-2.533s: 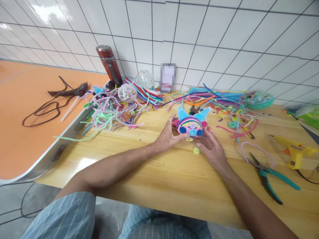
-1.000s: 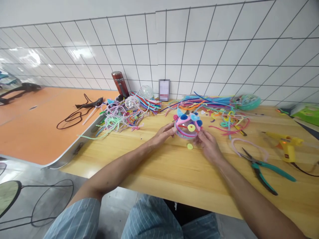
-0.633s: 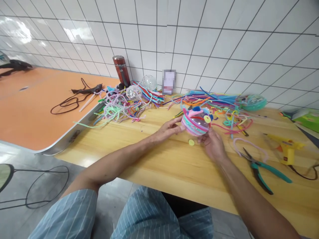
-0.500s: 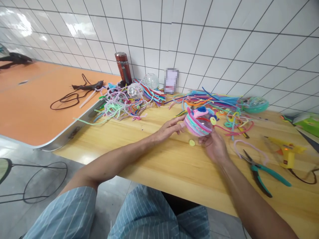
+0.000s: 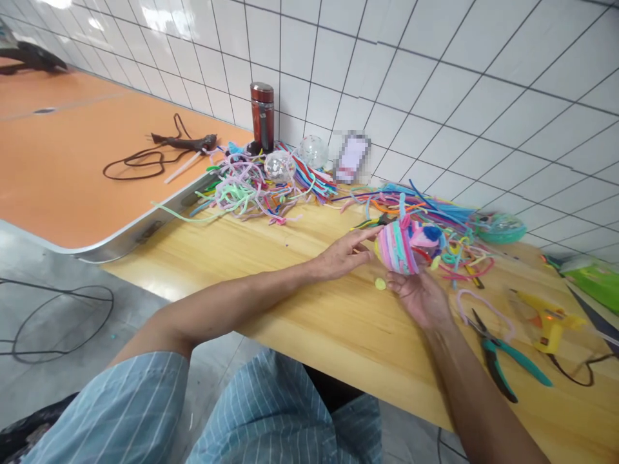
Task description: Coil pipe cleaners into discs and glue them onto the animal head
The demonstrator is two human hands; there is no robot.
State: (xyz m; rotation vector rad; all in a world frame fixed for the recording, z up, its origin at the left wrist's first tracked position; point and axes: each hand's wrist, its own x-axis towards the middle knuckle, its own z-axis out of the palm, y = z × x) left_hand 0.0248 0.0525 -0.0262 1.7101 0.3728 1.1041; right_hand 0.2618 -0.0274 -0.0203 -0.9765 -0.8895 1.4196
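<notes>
A clear ball point(image 5: 397, 248) wrapped with pink, purple, turquoise and white pipe cleaners is held just above the wooden table, blue and pink fuzzy pieces on its right side. My right hand point(image 5: 424, 298) grips it from below and the right, fingers curled under it. On the other side is my left hand point(image 5: 340, 255), its fingers apart and the index fingertip at the ball's left edge. A small pale yellow disc point(image 5: 380, 283) lies on the table below the ball, between my hands.
Teal-handled pliers point(image 5: 503, 357), a pink pipe cleaner loop and a yellow glue gun point(image 5: 549, 322) lie at right. Behind are heaps of pipe cleaners point(image 5: 242, 187), clear balls point(image 5: 313, 151), a phone point(image 5: 352, 156) and a red-brown flask point(image 5: 262, 116). An orange table point(image 5: 72, 187) adjoins at left.
The ball has turned in my hands, so its striped side now faces left and towards me and the blue piece sits at the right. The whole view has shifted and tilted slightly.
</notes>
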